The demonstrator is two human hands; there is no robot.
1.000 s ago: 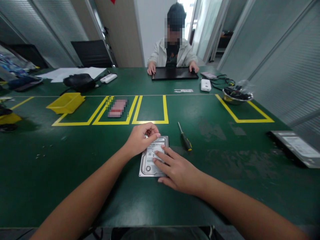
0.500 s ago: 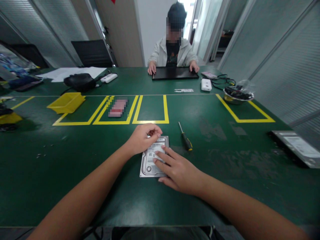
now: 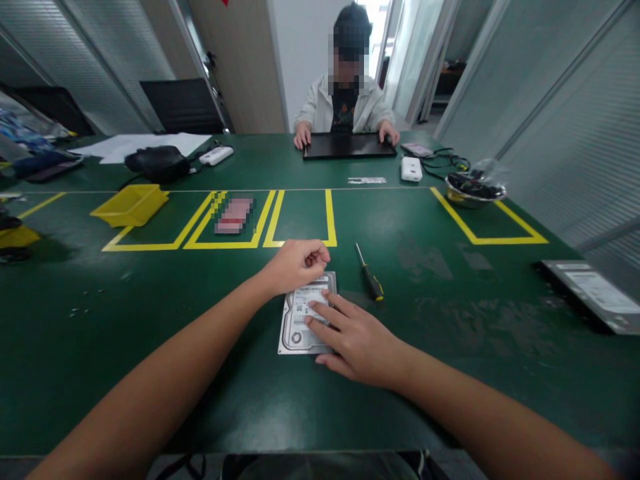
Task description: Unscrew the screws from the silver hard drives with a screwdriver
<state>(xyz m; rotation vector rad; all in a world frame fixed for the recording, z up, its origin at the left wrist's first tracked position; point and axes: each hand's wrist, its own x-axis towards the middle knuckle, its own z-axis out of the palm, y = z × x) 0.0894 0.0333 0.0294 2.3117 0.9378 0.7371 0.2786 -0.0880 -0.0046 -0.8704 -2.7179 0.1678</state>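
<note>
A silver hard drive cover (image 3: 296, 338) with a white printed label lies flat on the table in front of me. My right hand (image 3: 347, 337) rests over its right side, fingers spread across the label and thumb by the near edge. Above the far end of the cover is my left hand (image 3: 300, 265), its fingers curled in against the thumb. Whatever those fingers may hold is hidden or too small to make out. To the right of the cover, a screwdriver (image 3: 371, 279) with a black and yellow handle lies on the table.
Another hard drive (image 3: 595, 293) lies at the right. Beyond the yellow tape outlines, a person (image 3: 345, 100) holds a black panel (image 3: 349, 145). A yellow bin (image 3: 133, 205) stands left, and a metal bowl (image 3: 475, 192) of dark parts stands right. Tiny bits (image 3: 80, 311) lie at left.
My left hand has lifted slightly away from me and to the right, uncovering more of the label. My right hand stays in place on the cover.
</note>
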